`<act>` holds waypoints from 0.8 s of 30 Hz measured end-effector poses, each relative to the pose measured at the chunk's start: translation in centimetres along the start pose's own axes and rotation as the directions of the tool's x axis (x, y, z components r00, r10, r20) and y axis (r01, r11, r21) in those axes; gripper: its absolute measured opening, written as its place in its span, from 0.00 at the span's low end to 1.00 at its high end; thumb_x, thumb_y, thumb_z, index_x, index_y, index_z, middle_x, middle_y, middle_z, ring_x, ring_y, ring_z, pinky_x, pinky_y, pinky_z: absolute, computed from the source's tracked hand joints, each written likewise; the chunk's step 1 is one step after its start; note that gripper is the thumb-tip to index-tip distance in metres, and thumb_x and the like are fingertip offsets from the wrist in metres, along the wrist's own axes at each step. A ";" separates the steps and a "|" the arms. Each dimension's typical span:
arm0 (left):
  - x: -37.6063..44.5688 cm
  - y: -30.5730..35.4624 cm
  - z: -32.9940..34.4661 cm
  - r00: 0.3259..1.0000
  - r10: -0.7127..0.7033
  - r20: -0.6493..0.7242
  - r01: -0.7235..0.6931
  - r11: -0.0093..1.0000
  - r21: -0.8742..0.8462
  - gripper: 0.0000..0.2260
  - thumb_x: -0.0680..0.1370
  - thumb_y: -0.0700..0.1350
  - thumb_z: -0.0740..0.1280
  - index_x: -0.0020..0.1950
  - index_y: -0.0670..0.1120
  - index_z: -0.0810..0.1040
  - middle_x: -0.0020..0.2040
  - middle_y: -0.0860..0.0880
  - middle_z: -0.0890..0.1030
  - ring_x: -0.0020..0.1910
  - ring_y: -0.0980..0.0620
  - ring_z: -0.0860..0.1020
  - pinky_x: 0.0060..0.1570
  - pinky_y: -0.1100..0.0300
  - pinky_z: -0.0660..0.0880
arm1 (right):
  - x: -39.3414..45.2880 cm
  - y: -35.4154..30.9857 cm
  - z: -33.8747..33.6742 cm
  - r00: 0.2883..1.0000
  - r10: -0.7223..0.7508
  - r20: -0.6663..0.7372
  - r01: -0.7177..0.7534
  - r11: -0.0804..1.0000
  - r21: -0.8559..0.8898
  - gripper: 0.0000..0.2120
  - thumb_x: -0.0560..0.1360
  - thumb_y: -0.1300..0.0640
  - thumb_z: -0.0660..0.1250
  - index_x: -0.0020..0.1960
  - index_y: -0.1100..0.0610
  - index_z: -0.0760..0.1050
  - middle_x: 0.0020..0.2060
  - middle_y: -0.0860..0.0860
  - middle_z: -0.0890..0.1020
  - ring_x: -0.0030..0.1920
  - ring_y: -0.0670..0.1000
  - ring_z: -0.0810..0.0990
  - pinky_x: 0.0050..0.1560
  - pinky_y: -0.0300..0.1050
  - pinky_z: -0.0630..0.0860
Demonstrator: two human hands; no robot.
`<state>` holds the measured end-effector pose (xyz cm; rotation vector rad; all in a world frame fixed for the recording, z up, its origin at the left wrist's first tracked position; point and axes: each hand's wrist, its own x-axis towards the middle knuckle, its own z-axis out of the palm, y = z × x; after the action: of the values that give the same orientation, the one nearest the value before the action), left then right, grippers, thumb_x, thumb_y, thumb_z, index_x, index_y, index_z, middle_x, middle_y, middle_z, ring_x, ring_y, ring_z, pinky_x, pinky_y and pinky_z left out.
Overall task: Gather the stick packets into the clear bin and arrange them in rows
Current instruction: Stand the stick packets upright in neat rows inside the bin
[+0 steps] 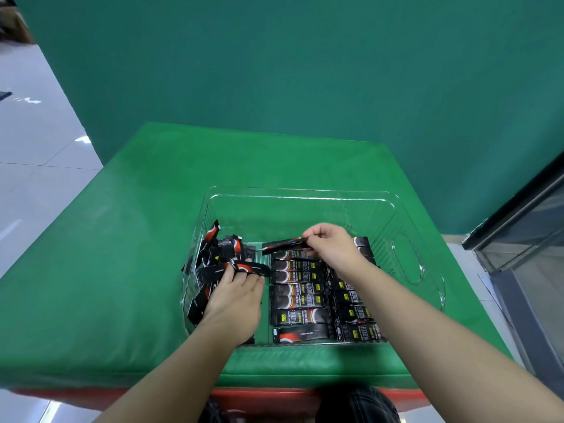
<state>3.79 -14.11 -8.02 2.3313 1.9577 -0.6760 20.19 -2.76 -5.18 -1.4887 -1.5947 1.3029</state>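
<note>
A staged recording area indoors. A green backdrop (305,71) hangs behind a green-covered tabletop (122,239). Glossy pale floor tiles (36,154) lie at left, and a glass-fronted cabinet (531,227) stands at right.

One clear bin (305,198), two hands, two neat columns of stick packets (297,296), one loose heap (213,257), too many to count
</note>
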 end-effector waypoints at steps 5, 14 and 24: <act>0.1 0.1 0.4 0.999 -0.028 -0.026 0.027 0.999 -0.032 0.23 0.82 0.43 0.50 0.77 0.42 0.51 0.72 0.44 0.67 0.70 0.44 0.64 0.74 0.42 0.44 | -2.2 1.8 -1.5 0.999 0.049 -0.021 -0.048 0.996 0.073 0.10 0.76 0.69 0.60 0.41 0.57 0.75 0.34 0.52 0.79 0.33 0.48 0.79 0.38 0.38 0.77; 0.0 0.4 0.5 0.995 -0.055 -0.082 0.052 0.998 -0.042 0.32 0.82 0.42 0.51 0.70 0.37 0.26 0.60 0.45 0.76 0.65 0.44 0.69 0.74 0.44 0.45 | -3.9 2.9 -0.8 0.996 0.075 -0.045 -0.067 0.986 0.152 0.11 0.76 0.69 0.59 0.40 0.57 0.74 0.35 0.53 0.79 0.33 0.49 0.79 0.40 0.41 0.76; -0.3 0.5 -0.3 0.989 -0.112 -0.099 0.094 0.981 -0.170 0.33 0.82 0.46 0.51 0.74 0.35 0.30 0.62 0.46 0.73 0.61 0.47 0.70 0.71 0.51 0.56 | -2.3 1.9 0.5 0.986 0.093 -0.136 -0.056 0.965 0.257 0.11 0.76 0.70 0.59 0.40 0.57 0.74 0.36 0.52 0.79 0.33 0.48 0.78 0.44 0.44 0.76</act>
<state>4.37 -14.37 -7.78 2.2254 2.1025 -0.3809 20.95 -5.30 -6.61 -1.4599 -1.2389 1.3487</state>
